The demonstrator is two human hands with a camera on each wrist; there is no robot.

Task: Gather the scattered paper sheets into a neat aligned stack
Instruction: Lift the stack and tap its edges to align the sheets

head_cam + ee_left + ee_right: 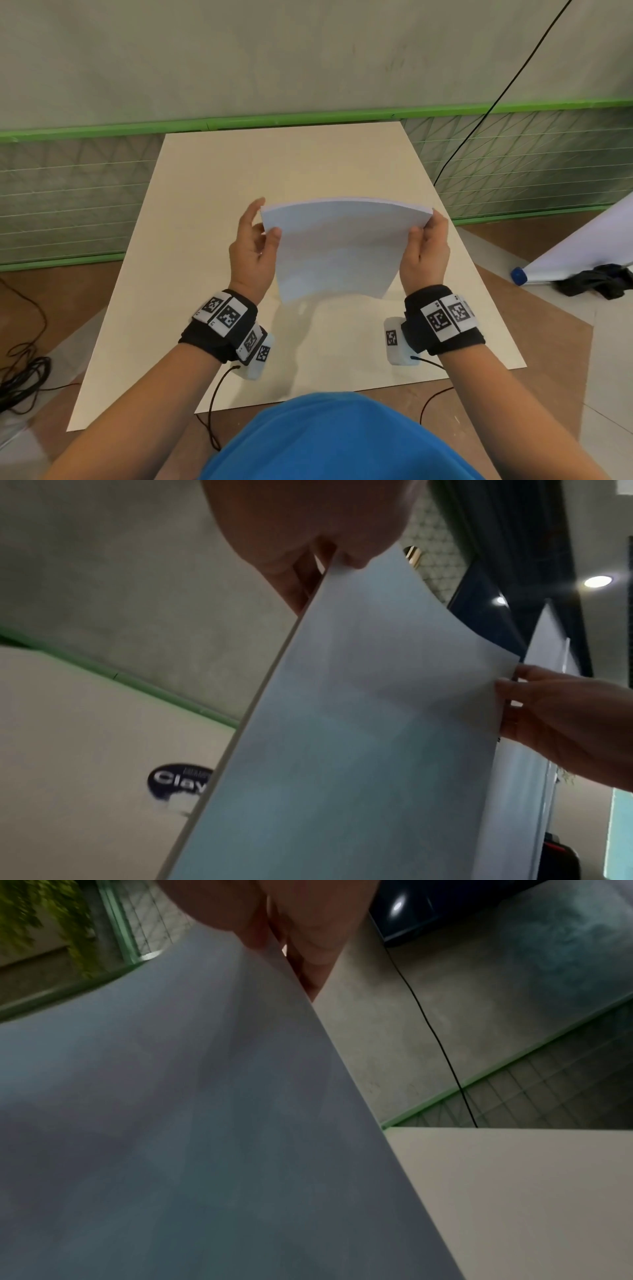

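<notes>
— What are the hands doing?

— The left hand (252, 247) pinches the left edge of the paper stack (339, 248), thumb on the near face and fingers behind it. The right hand (426, 251) pinches the right edge the same way, thumb in front, fingers curled round the back.

— And where is the stack?

— Held up between both hands, above the middle of the cream tabletop (191, 274), not touching it. It stands tilted, its top edge bowed in a gentle arch, and the sheet edges look flush along the top. Its shadow falls on the board below.

— Do the wrist views add anything?

— The left wrist view shows the stack's thin edge running up to the fingers, with the right hand at the far side. The right wrist view is mostly filled by blurred paper.

— Anything else around?

— A dark oval sticker (179, 783) on the tabletop, a green-railed mesh fence (68, 192) behind, a black cable (493, 102) down the wall, and tangled cables (24, 380) on the floor at left.
</notes>
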